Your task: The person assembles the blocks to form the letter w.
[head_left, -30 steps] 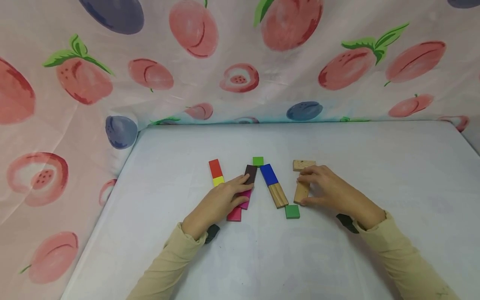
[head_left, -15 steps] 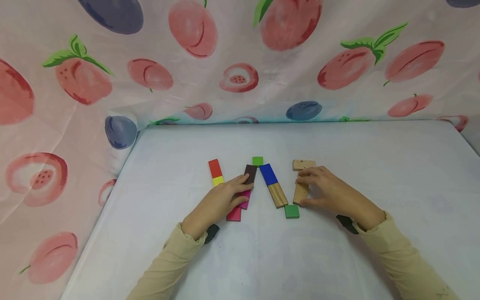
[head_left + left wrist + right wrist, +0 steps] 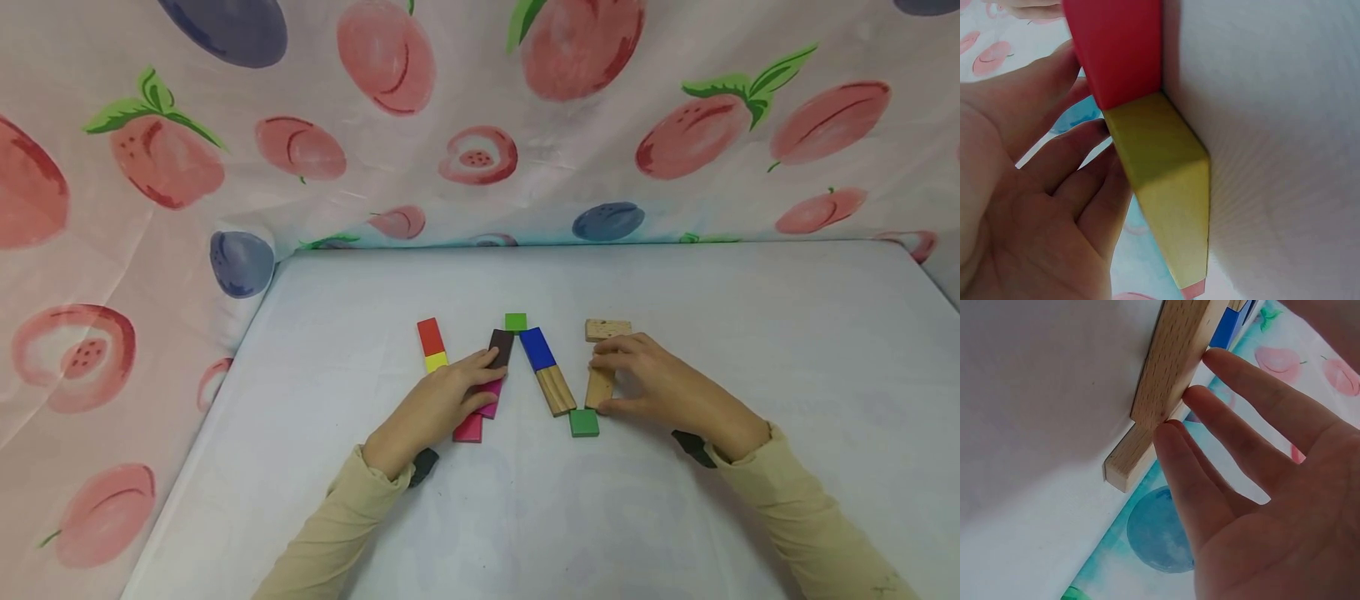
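Observation:
My left hand (image 3: 438, 404) rests over the left part of a zigzag line of flat coloured blocks. Its fingertips touch the dark brown block (image 3: 501, 347) and the magenta block (image 3: 491, 398). Under that hand, a yellow block (image 3: 1166, 181) adjoins a red one (image 3: 1119, 50) in the left wrist view. On the right, my right hand (image 3: 660, 379) touches a slanted plain wooden block (image 3: 600, 387); its fairly straight fingertips meet the block's upper edge (image 3: 1185, 362) in the right wrist view. A speckled wooden block (image 3: 607, 331) lies just beyond it, and a dark green square block (image 3: 584, 422) at its near end.
Between the hands, a blue block (image 3: 537, 348) and a grooved wooden block (image 3: 556, 391) lie end to end. A light green block (image 3: 516, 322) sits behind them, a crimson block (image 3: 468, 428) nearer. Peach-printed cloth (image 3: 480, 100) hangs behind the white table (image 3: 510, 533).
The slanted wooden block has shifted slightly left under my right hand, closer to the dark green block. My left hand stays where it was.

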`<move>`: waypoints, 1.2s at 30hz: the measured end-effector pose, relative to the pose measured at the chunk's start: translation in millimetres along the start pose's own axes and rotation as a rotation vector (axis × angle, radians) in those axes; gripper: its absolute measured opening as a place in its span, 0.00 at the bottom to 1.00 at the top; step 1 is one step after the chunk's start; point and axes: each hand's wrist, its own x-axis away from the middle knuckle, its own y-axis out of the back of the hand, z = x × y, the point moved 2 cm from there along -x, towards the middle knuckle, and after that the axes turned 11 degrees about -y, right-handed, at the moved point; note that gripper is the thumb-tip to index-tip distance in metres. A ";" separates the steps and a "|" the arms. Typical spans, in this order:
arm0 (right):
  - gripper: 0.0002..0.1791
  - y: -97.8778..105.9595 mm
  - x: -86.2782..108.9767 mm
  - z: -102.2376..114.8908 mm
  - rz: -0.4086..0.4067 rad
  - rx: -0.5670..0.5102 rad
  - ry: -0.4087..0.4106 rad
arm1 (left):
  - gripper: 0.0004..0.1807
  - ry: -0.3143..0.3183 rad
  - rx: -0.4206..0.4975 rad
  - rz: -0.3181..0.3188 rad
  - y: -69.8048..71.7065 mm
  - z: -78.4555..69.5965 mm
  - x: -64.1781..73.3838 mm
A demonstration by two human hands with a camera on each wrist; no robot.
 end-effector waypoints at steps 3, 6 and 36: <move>0.28 1.1 -0.4 1.3 -0.004 -0.003 0.013 | 0.25 0.000 -0.002 0.001 -0.2 0.7 0.0; 0.25 3.9 -1.6 2.2 -0.024 -0.011 0.038 | 0.25 0.003 -0.002 0.005 -1.0 2.0 -0.4; 0.17 19.1 -33.1 -18.7 -0.133 -0.027 0.045 | 0.25 -0.001 0.014 -0.001 0.2 0.6 -0.1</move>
